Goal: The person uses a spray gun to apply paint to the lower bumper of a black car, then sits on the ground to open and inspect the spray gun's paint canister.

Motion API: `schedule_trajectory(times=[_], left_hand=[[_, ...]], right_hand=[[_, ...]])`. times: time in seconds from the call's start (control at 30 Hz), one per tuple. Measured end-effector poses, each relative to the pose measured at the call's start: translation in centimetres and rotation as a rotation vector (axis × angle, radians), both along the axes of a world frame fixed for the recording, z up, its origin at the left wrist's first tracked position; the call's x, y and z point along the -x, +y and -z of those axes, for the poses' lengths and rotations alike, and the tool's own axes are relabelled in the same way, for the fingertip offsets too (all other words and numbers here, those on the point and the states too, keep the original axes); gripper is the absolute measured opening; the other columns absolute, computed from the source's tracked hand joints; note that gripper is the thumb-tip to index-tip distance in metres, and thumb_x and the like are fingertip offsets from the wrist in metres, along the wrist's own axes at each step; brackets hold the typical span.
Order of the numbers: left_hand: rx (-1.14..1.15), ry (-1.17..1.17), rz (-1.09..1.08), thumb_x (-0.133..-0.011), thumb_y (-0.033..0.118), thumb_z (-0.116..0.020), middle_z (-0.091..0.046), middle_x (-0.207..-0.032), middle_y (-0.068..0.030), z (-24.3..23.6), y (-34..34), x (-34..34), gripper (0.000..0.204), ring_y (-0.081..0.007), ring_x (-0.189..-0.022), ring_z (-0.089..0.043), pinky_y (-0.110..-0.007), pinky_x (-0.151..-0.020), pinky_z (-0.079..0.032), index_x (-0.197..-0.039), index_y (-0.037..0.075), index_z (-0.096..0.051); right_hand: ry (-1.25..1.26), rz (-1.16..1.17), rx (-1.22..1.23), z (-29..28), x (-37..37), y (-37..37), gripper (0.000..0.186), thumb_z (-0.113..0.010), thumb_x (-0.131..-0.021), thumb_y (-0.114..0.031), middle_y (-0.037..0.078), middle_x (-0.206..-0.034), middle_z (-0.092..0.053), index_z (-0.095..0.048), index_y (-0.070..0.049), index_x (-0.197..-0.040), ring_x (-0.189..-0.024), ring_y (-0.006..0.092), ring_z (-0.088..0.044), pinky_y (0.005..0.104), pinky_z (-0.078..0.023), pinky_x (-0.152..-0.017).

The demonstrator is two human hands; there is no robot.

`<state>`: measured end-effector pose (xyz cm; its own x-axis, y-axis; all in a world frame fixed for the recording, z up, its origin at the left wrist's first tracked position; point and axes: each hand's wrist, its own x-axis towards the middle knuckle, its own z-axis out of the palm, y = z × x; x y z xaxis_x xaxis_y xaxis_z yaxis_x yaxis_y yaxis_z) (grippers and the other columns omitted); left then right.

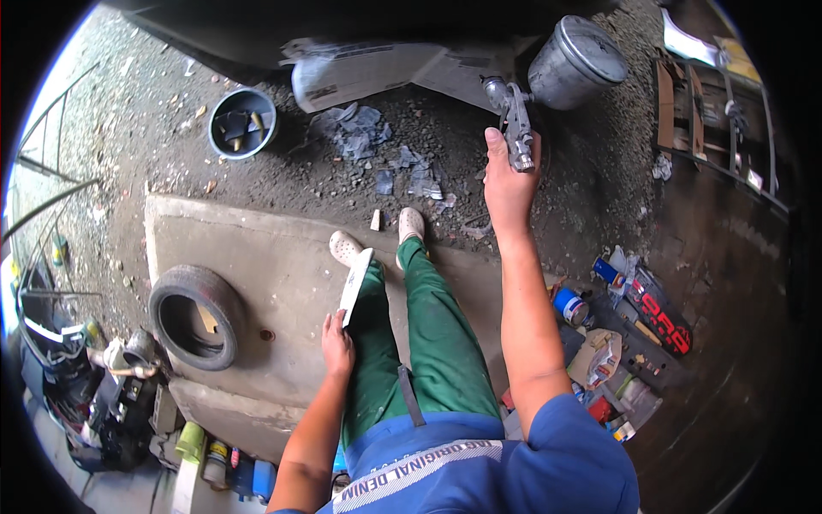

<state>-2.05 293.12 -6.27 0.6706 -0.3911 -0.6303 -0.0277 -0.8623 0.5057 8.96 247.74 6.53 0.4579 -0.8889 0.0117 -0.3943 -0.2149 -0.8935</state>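
Observation:
My right hand (512, 193) is raised ahead of me, wrapped round the grip of a silver spray gun (517, 128). The gun's round metal cup (575, 67) sits on the far right side of it, beside hanging masking paper. Down by my left thigh, my left hand (338, 347) pinches one end of a flat white strip (354, 289). The strip points away from me toward my left shoe; its material I cannot make out. Above the paper (377, 75) is the lower edge of a large dark body (248, 30), mostly in shadow.
A grey bucket (217, 141) and crumpled paper (351, 130) lie on the gravel ahead. A tyre (228, 330) rests on the concrete slab (282, 240) to my left. Cans and clutter (612, 355) are at my right, dark parts (103, 420) at far left, a metal frame (728, 111) far right.

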Motion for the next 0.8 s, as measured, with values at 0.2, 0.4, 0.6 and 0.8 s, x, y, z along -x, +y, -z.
schedule_trajectory(times=[0.2,0.4,0.6,0.8], left_hand=[[0.036,-0.009,-0.178,-0.089,-0.009,-0.048,-0.061,-0.132,-0.0210,-0.4,1.2,-1.8,0.052,-0.0427,-0.129,-0.052,-0.048,-0.110,-0.041,-0.138,0.008,-0.055],[0.231,0.039,-0.459,-0.095,-0.003,-0.041,-0.067,-0.110,-0.0137,-1.9,-0.9,-9.9,0.037,-0.0230,-0.109,-0.061,-0.033,-0.101,-0.044,-0.127,-0.001,-0.060],[0.308,0.017,-0.407,-0.097,0.000,-0.042,-0.064,-0.097,-0.0131,-6.5,-3.0,-15.3,0.031,-0.0177,-0.096,-0.058,-0.029,-0.091,-0.045,-0.122,-0.001,-0.061],[0.197,0.029,-0.354,-0.101,0.005,-0.048,-0.068,-0.096,-0.0177,-7.3,0.3,-12.9,0.026,-0.0229,-0.091,-0.062,-0.034,-0.085,-0.048,-0.122,0.000,-0.061]], right_hand=[[-0.001,-0.157,-0.045,-2.0,-4.3,6.0,0.035,-0.072,-0.098,-0.029,0.007,-0.084,-0.067,-0.060,-0.002,-0.117,-0.071,0.0162,-0.064,0.0334,-0.051,-0.062],[-0.076,-0.232,-0.179,-5.5,-5.9,9.6,0.035,-0.070,-0.099,-0.023,0.003,-0.086,-0.067,-0.061,-0.003,-0.125,-0.059,0.0070,-0.057,0.0250,-0.047,-0.049],[-0.128,-0.120,-0.229,-5.5,-6.7,11.7,0.032,-0.071,-0.098,-0.022,0.003,-0.086,-0.059,-0.057,-0.002,-0.119,-0.067,0.0113,-0.053,0.0279,-0.045,-0.058],[-0.106,-0.232,-0.295,-6.4,-9.3,14.9,0.028,-0.071,-0.098,-0.026,0.003,-0.076,-0.059,-0.056,-0.003,-0.105,-0.065,0.0148,-0.056,0.0320,-0.046,-0.058]])
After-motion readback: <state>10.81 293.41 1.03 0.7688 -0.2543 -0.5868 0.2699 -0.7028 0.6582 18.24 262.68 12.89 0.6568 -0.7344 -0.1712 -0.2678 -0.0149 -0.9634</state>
